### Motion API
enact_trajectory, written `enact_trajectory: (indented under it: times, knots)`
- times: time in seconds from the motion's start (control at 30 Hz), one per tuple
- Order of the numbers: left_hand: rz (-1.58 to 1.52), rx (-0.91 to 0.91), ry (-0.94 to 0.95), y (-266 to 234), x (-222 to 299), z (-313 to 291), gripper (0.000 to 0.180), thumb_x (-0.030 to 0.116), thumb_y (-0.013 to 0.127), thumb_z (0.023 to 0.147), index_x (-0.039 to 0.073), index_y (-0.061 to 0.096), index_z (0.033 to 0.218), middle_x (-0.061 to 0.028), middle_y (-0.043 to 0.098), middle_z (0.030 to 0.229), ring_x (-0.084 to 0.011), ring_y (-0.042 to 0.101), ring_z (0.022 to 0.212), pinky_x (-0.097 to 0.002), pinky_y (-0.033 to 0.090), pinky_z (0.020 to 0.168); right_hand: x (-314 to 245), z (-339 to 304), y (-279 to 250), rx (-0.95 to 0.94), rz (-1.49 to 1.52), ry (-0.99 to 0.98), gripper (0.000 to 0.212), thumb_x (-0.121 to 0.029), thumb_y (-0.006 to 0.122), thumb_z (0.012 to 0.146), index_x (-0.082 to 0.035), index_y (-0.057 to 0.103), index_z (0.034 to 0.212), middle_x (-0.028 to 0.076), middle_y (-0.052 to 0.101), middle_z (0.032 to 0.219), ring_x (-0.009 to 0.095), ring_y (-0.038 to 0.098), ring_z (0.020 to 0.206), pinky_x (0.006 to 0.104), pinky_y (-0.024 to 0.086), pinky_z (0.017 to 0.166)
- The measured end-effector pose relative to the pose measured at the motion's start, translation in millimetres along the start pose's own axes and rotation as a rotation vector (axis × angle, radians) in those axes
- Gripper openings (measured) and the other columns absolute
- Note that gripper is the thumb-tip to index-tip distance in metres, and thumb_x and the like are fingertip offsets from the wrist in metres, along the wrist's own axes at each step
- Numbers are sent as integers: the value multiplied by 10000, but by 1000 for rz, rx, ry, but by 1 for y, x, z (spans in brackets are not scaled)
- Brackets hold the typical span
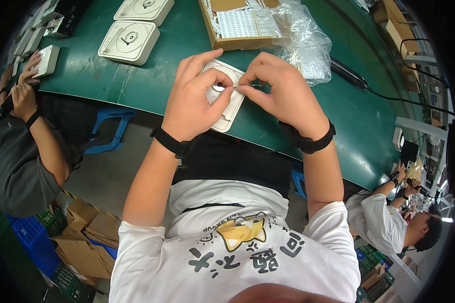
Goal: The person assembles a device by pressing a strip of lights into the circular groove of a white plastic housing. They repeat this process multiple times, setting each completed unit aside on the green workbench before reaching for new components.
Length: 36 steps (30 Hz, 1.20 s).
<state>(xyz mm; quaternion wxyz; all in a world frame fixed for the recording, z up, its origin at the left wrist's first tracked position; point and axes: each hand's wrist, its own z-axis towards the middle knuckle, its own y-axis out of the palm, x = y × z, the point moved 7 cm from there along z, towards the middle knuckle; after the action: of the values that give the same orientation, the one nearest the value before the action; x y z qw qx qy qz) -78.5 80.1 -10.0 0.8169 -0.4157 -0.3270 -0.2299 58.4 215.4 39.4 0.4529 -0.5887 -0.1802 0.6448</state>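
Observation:
In front of me on the green table lies a white, rounded-square device (222, 122) shaped like a small record player, with a round hub partly showing; my hands cover much of it. Over it, my left hand (191, 98) pinches thumb and forefinger together at a tiny light-coloured piece, too small to name. My right hand (287, 88) meets it there, thumb and forefinger closed on something thin. A slim dark line, perhaps a wire or fine tool, runs across the right palm side. Both wrists wear black bands.
Two similar white players (111, 33) sit at the far left. Beyond my hands stands a cardboard box (211, 25) with white sheets, beside a clear plastic bag (313, 45). A black corded tool (346, 72) lies to the right. Co-workers sit at left (23, 151) and right (381, 217).

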Motion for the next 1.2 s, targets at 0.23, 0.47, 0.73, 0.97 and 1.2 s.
enact_trajectory:
  times: [0.23, 0.47, 0.73, 0.97, 1.2]
  knots:
    - [30, 18, 33, 0, 2, 0, 106, 73, 892, 953, 69, 830, 1038, -195, 737, 1628, -422, 670, 1423, -511, 534, 1203, 2, -1, 2, -16, 6, -7, 148, -75, 955, 962, -25, 840, 1041, 96, 774, 1016, 321, 769, 950, 421, 618, 841]
    - [32, -33, 58, 1, 2, 1, 123, 69, 881, 964, 57, 800, 1057, -192, 753, 1620, -453, 653, 1470, -527, 525, 1236, 2, 2, 2, -3, -33, -54, 132, -81, 955, 964, -29, 848, 1023, 90, 765, 1003, 323, 753, 979, 435, 609, 868]
    - [15, -39, 47, 3, 2, 0, 106, 84, 862, 982, 58, 787, 1052, -194, 787, 1590, -472, 642, 1509, -553, 529, 1242, 12, 4, 5, -57, 80, -35, 126, -82, 951, 970, -27, 849, 1019, 87, 739, 978, 310, 724, 973, 431, 593, 869]
    - [6, -44, 39, 4, 1, 1, 108, 78, 865, 986, 59, 784, 1055, -188, 793, 1589, -473, 640, 1511, -559, 527, 1243, 15, 7, 6, -84, 134, -53, 128, -81, 948, 973, -22, 844, 1019, 89, 728, 973, 306, 705, 968, 422, 582, 863]
    - [10, -80, 46, 5, -1, 1, 140, 65, 883, 986, 54, 781, 1081, -171, 786, 1618, -468, 625, 1529, -549, 504, 1275, 17, 13, 7, -129, 141, -73, 136, -81, 951, 963, -25, 847, 1030, 94, 732, 987, 305, 702, 984, 426, 573, 863]
